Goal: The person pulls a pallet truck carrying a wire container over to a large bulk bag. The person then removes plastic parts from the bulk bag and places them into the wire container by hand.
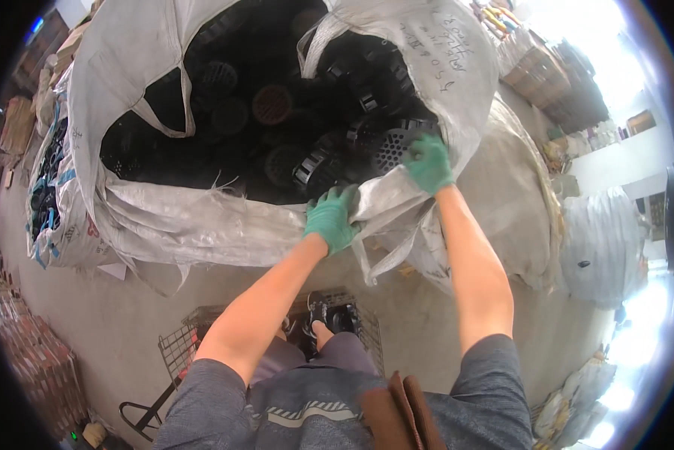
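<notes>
Several black plastic parts (316, 166) lie inside the white bag (202, 225), just beyond the left hand (331, 217) and right hand (429, 166). Both arms (273, 289) stretch forward. The left hand folds over the bag's near edge, gripping it; the right hand curls beside a perforated part (389, 151), its hold impossible to tell.

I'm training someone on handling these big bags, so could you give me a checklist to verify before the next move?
1. Left hand on the bag's rim: ok, green-gloved, resting on the front edge of the white bag.
2. Right hand holding the rim: cannot tell; it is curled at the edge beside a black perforated part.
3. Bag mouth open: ok, black parts show inside.
4. Opening free of straps: not ok, a strap loop hangs over it.
5. Forearms covered: not ok, bare between glove and sleeve.
6. Firm footing: cannot tell; the soles are hidden.
</notes>
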`<action>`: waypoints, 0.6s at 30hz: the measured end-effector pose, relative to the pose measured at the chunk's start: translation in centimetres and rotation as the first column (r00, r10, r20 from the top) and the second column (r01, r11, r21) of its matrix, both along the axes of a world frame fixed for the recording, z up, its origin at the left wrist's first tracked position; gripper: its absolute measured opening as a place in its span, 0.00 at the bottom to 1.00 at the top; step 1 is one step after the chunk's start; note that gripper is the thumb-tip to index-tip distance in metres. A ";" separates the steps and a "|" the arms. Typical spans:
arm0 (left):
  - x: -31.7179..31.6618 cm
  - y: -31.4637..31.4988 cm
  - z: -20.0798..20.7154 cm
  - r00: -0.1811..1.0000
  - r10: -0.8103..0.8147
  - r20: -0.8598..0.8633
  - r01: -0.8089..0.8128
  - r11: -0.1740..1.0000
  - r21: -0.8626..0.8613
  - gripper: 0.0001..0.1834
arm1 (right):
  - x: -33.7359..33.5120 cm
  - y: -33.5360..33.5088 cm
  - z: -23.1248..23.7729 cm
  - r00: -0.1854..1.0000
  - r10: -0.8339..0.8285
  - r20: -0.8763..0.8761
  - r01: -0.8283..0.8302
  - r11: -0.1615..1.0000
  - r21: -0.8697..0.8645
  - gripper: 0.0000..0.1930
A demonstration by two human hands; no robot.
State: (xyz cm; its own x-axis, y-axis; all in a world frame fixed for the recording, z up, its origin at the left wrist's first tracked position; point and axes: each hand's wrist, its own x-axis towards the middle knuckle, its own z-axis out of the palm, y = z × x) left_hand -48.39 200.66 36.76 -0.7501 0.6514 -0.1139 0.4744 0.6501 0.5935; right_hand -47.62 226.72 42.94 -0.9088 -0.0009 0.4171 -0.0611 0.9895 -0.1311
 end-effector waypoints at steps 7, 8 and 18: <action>0.7 2.2 3.4 0.830 -0.556 -0.047 0.556 0.831 -0.017 0.19 | 8.5 -0.2 -3.5 0.928 -0.365 -0.077 0.350 0.923 -0.160 0.08; 1.4 2.8 2.9 0.823 -0.557 -0.109 0.561 0.828 0.011 0.19 | 7.7 0.9 -4.9 0.894 -0.427 -0.134 0.390 0.890 -0.235 0.10; -5.8 15.7 3.9 0.861 -0.104 0.498 -0.180 0.853 0.490 0.35 | 1.5 -2.0 -7.7 0.603 -0.774 -0.194 0.539 0.574 -0.616 0.28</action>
State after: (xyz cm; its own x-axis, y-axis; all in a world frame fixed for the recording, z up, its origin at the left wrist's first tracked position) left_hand -54.20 216.38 40.68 -0.7087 0.6923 -0.1360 0.0091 0.2017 0.9794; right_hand -46.14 224.68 35.20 -0.3032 0.8142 0.4951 0.4197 0.5806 -0.6977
